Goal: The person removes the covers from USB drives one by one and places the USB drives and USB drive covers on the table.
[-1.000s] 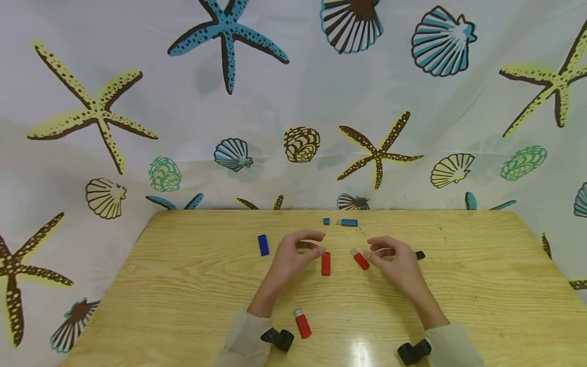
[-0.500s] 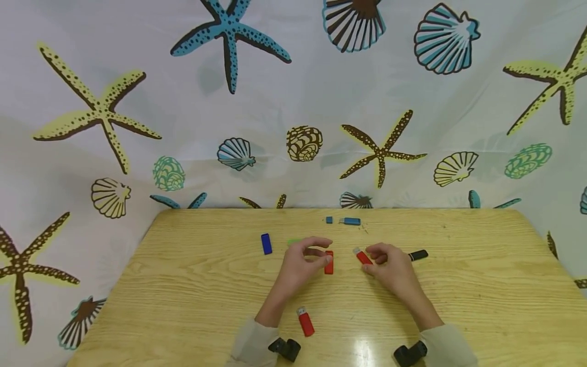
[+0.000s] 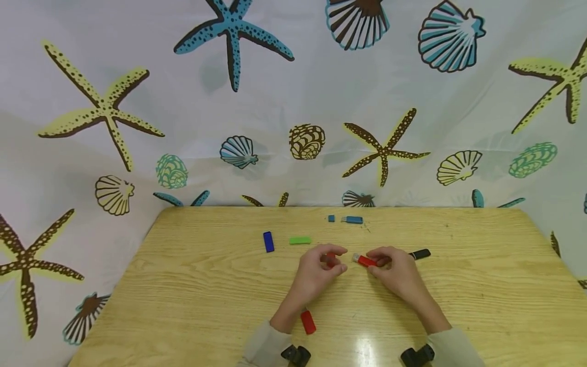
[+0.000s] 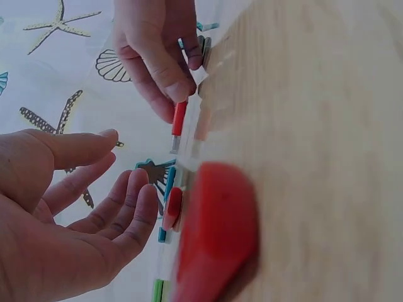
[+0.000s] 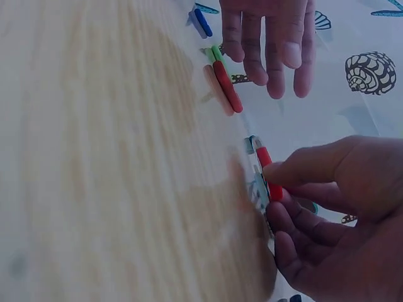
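Observation:
My right hand (image 3: 396, 265) pinches a red USB flash drive (image 3: 366, 261) between thumb and fingers, its metal plug pointing left. In the right wrist view the drive (image 5: 271, 173) is held just above the tabletop. My left hand (image 3: 316, 267) has its thumb and fingers apart and holds nothing. Beyond it lies a red cap-like piece (image 3: 330, 260) on the table, partly hidden by the fingers in the head view. A second red flash drive (image 3: 308, 322) rests beside my left wrist, and it looms large and blurred in the left wrist view.
On the wooden table (image 3: 206, 285) lie a dark blue piece (image 3: 268, 242) and a green piece (image 3: 300, 240). Near the back edge are a light blue flash drive (image 3: 354, 219) and a small blue cap (image 3: 331, 218). A black stick (image 3: 420, 254) lies behind my right hand. A patterned cloth (image 3: 275, 102) hangs behind.
My right hand has taken hold of the red flash drive and turned it more sideways. My left hand has moved right across the red cap-like piece, uncovering the green piece.

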The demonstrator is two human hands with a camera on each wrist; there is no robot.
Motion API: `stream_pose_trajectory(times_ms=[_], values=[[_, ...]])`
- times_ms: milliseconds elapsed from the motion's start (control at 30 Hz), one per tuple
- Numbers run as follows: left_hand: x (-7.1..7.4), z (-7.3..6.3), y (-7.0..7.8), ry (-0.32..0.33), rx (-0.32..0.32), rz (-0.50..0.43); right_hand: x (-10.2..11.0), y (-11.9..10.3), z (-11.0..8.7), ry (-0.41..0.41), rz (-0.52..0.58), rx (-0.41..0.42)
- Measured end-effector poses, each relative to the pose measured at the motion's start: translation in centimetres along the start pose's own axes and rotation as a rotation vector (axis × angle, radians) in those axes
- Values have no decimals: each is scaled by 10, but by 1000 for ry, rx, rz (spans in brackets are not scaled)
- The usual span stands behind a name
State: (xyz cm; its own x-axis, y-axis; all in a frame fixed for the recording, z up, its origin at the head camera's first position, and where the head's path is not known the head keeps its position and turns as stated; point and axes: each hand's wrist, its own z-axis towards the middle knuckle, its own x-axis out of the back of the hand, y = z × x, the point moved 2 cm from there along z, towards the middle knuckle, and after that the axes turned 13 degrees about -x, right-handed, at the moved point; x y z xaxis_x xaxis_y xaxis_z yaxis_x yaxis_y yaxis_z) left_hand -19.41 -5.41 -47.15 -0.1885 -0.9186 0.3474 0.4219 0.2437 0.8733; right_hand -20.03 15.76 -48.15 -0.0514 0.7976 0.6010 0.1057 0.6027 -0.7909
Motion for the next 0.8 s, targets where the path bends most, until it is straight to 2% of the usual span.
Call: stream_pose_trajectory(times_ms=[233, 400, 633, 800], values=[[-11, 0, 4, -14, -12, -5, 11, -2, -11, -98, 70, 37], [-14, 1, 7, -26, 9, -70, 14, -7, -15, -139, 119, 84], [-8, -3, 7, 24, 52, -176, 15, -17, -20, -185, 175, 152], [-1, -5, 8, 30, 70, -232, 15, -23, -22, -206, 233, 180]])
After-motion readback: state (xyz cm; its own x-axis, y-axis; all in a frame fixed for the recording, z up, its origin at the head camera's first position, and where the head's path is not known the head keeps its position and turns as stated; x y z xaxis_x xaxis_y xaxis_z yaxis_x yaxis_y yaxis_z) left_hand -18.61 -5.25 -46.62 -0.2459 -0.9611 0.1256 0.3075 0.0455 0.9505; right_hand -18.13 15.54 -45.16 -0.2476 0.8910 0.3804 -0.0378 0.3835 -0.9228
